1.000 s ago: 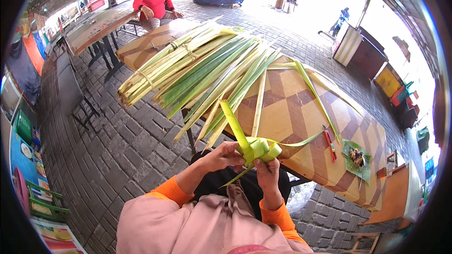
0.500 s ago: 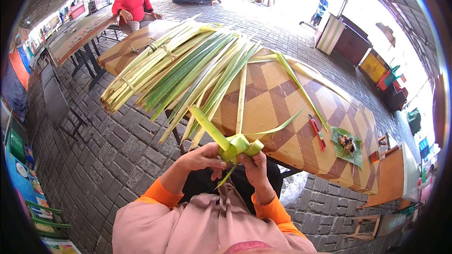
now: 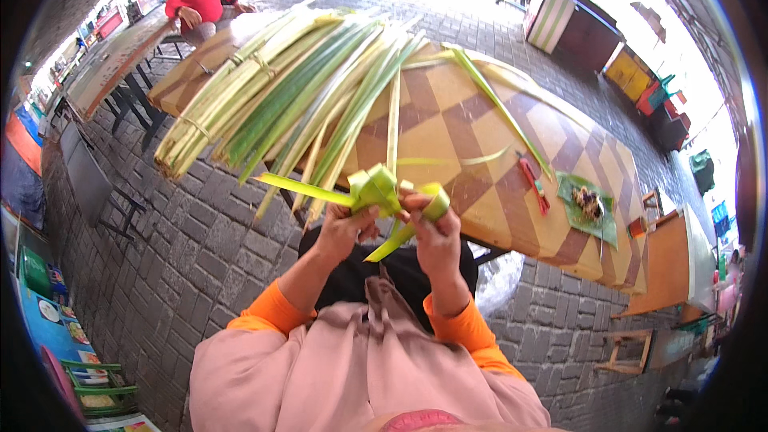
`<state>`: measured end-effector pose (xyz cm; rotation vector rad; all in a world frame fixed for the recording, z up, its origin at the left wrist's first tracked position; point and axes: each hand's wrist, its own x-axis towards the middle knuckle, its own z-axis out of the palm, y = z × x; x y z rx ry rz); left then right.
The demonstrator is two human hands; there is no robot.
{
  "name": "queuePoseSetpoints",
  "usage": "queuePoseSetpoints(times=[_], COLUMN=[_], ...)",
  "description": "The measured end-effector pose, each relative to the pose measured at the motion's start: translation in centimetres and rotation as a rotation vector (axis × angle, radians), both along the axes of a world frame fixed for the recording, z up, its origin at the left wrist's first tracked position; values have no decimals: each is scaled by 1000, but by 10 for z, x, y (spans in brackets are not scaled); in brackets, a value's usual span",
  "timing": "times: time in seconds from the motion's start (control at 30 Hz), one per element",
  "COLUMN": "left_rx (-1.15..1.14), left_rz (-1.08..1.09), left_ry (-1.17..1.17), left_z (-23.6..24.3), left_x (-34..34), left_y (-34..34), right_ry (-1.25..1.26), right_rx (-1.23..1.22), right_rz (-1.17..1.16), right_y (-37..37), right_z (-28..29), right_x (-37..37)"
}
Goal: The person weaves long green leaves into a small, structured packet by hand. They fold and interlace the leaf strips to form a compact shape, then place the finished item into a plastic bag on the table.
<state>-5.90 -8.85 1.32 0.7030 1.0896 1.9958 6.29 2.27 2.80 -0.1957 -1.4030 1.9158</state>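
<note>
Between my hands is a half-woven palm leaf pouch (image 3: 374,190), bright green, with loose strips sticking out to the left and downward. My left hand (image 3: 346,228) grips the pouch's lower left side, its fingers pressed together. My right hand (image 3: 434,228) pinches a curled strip (image 3: 437,202) on the pouch's right side. Both hands are held over my lap, just off the near edge of the table. Close beyond them, long palm leaves (image 3: 300,104) lie in a thick pile, some tied in bundles, their ends hanging over the edge.
The patterned wooden table (image 3: 480,192) stretches off to the right. On it lie a red cutter knife (image 3: 534,184), single leaf strips and a green leaf with food (image 3: 588,204). A person in red (image 3: 198,0) sits at the far left. Grey paving (image 3: 208,248) surrounds the table.
The pouch has turned, its long strip swinging from upright to pointing left. My right hand has drawn the curled strip away from the woven body. The whole view has shifted slightly.
</note>
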Motion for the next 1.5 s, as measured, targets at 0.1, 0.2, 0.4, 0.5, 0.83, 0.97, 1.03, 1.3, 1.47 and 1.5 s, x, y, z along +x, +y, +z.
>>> queuePoseSetpoints(times=[0.1, 0.2, 0.4, 0.5, 0.83, 0.97, 1.03, 1.3, 1.47, 1.5], left_rx=[109, 67, 100, 93, 50, 33, -100, -63, 102, 119], left_rz=[-48, -68, -176, -151, -171, -161, -137, -87, 21, 21], left_ry=[-95, -108, -83, -96, 17, 34, 127, 197, 31, -17], left_z=[2, 3, 4, 14, 0, 5, 13, 3, -2, 3], left_x=[0, 1, -2, 0, -3, -3, -2, -2, -5, -6], left_y=[1, 0, 2, 3, 1, 2, 0, 3, 9, 8], right_ry=[195, 119, -110, -48, -175, -213, -212, -245, -40, -13], right_rx=[-332, -206, 226, 237, 340, 440, 446, 681, 338, 263], right_rz=[221, 126, -36, -72, -56, -66, -68, -188, -210, -208], right_y=[9, 12, -10, -11, -3, -8, -9, -8, -4, -2], right_z=[9, 4, 12, 12, 15, 11, 12, 13, 11, 18], right_x=[8, 12, 9, 3, 9, 8, 7, 6, 3, 2])
